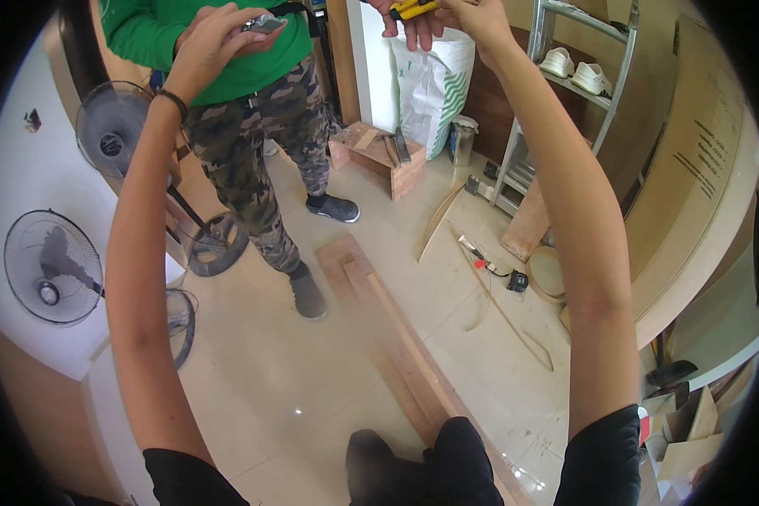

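At the top left, my left hand [213, 35] has its fingers closed on a grey metal-looking tool [264, 24]. Just below that tool, part of the other person's hand [260, 42] shows beside the green sleeve [152, 40]. My right hand [481, 18], cut off by the upper edge, pinches the end of a yellow and black tool [413, 9], whose kind I cannot make out. Another hand [413, 32], apparently the other person's, lies under it with fingers spread. The person in camouflage trousers [249, 143] stands facing me.
A long wooden board [379, 329] runs across the floor towards my knees. A wooden box [371, 156] carries a hammer [392, 150]. Two fans [55, 268] stand left. To the right are a stepladder [527, 126], a white sack [430, 93], a tape measure [517, 281] and large cardboard [691, 169].
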Available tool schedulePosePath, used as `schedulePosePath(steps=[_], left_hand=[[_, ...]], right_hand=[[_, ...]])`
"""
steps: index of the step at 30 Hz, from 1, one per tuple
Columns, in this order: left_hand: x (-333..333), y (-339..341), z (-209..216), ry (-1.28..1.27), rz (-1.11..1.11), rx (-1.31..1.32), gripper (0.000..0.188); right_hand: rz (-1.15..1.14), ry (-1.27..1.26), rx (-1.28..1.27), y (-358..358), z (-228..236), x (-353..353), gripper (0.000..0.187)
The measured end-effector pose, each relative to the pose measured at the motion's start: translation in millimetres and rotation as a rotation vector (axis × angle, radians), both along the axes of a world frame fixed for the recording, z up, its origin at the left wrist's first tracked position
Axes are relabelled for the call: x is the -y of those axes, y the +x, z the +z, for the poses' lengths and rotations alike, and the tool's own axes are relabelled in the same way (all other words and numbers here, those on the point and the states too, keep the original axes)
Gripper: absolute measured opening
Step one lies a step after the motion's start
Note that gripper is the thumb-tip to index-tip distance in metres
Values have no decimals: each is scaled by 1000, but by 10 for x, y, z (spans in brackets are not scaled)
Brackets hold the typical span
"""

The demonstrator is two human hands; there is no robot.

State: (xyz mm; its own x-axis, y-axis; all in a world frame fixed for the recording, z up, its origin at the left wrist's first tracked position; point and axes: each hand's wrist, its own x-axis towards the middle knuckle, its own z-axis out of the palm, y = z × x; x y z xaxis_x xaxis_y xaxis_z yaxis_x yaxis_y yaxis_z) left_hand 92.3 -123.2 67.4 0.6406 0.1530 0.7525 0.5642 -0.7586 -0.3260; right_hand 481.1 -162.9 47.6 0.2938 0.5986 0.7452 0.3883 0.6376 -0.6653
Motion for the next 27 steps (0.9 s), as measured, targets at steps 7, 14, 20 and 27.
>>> schedulePosePath(steps=[7,14,20,27], left_hand=[[1199,246,353,122,-124,17,34],[2358,722,103,-388,-411,421,29],[3545,1056,-748,-556,-527,732,27],[4950,1846,-1645,-846,-392,729,37]], right_hand=[[4,-50,-93,160,305,242,41],[138,-9,-266,-161,533,1036,53],[174,199,57,-944,-971,3178,54],[118,-7,-221,-1211,-2265,4712,46]])
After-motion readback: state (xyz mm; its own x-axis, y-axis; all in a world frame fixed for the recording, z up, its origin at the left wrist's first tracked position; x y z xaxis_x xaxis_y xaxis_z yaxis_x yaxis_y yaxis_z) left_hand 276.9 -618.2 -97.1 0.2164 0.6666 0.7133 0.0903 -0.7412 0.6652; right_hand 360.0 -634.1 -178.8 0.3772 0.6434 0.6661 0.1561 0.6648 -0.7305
